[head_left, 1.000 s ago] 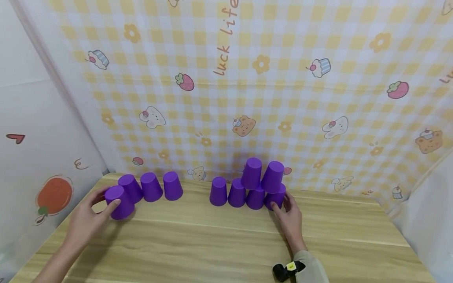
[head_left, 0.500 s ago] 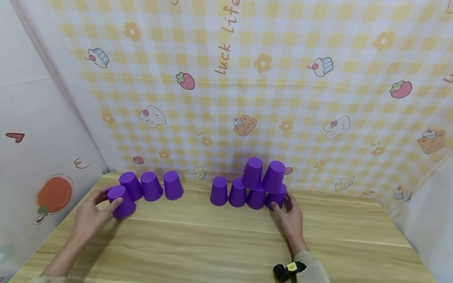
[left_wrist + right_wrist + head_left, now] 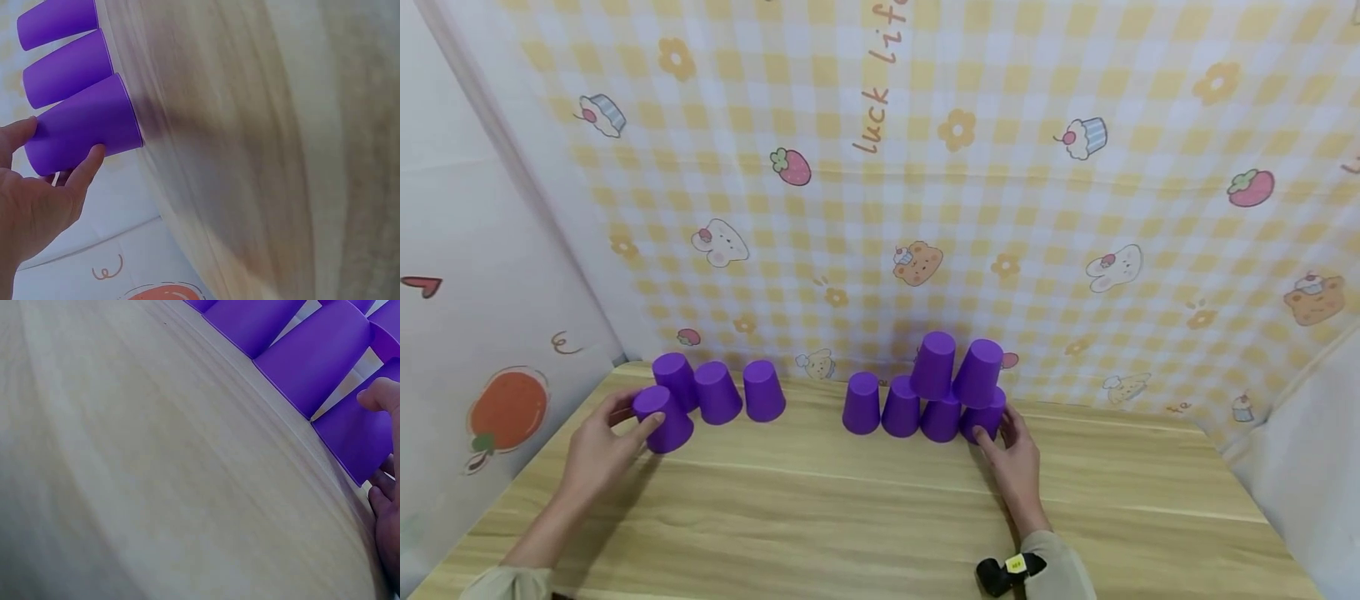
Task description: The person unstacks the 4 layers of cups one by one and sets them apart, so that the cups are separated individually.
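Note:
My left hand grips an upside-down purple cup at the left of the table, thumb on its near side. Right behind that cup stands another purple cup, partly covered by it. My right hand holds the rightmost purple cup of a bottom row between thumb and fingers. On this row rest two more upside-down cups, an upper left cup and an upper right cup. In the right wrist view the thumb lies against the held cup.
Two more purple cups, a nearer one and one farther right, continue the left group. A gap of bare wood parts them from the row's leftmost cup. A checked cloth hangs close behind; the wooden table stretches in front.
My left hand has shifted slightly right and toward the back with its cup, which now overlaps the cup behind it more. My right hand and the stacked cups hold still.

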Tool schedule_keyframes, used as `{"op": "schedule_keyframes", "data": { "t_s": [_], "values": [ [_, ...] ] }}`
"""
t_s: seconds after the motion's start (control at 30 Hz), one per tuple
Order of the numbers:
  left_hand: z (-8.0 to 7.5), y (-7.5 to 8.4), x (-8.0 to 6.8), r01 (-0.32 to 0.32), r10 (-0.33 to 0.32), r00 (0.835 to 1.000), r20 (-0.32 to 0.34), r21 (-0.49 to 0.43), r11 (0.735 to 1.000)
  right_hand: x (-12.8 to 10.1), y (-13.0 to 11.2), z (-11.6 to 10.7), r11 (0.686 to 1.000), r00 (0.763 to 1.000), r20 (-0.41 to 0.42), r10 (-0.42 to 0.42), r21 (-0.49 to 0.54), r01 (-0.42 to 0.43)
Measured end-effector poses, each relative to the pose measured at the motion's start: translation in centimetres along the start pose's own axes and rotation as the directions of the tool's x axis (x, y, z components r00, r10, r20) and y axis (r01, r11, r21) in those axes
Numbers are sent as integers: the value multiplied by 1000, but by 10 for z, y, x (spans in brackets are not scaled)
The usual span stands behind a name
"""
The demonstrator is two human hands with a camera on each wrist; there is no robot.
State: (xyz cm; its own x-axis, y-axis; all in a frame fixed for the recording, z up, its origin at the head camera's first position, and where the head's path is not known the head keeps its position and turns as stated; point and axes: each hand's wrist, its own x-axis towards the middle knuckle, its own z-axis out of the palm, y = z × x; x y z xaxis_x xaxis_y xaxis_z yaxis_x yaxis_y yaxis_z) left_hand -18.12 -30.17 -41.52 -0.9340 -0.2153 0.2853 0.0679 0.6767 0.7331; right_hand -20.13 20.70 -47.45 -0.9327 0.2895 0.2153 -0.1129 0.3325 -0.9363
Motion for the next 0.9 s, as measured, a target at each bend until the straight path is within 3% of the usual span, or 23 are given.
{"op": "schedule_keyframes", "data": {
  "t_s": [0.27, 0.43, 0.57, 0.73, 0.9],
  "values": [
    [-2, 8, 2, 23, -23, 1000, 6, -29, 999, 1, 2, 3, 1000, 1000, -9, 9, -20, -9],
    [-6, 22, 0, 19, -25, 994, -103, -56, 998, -1, 2, 2, 1000, 1000, -1, 9, -16, -9],
    [-5, 43, -3, -5, -14, 977, -211, -87, 996, -1, 2, 2, 1000, 1000, 4, 8, -8, -7],
    [4, 78, -5, -133, 93, 960, -265, -133, 982, 0, 4, 1, 1000, 1000, 1, 9, -15, -9],
    [21, 114, -5, -315, 267, 932, -245, -180, 932, 0, 3, 0, 999, 1000, -15, 9, -31, -9]
  ]
}}
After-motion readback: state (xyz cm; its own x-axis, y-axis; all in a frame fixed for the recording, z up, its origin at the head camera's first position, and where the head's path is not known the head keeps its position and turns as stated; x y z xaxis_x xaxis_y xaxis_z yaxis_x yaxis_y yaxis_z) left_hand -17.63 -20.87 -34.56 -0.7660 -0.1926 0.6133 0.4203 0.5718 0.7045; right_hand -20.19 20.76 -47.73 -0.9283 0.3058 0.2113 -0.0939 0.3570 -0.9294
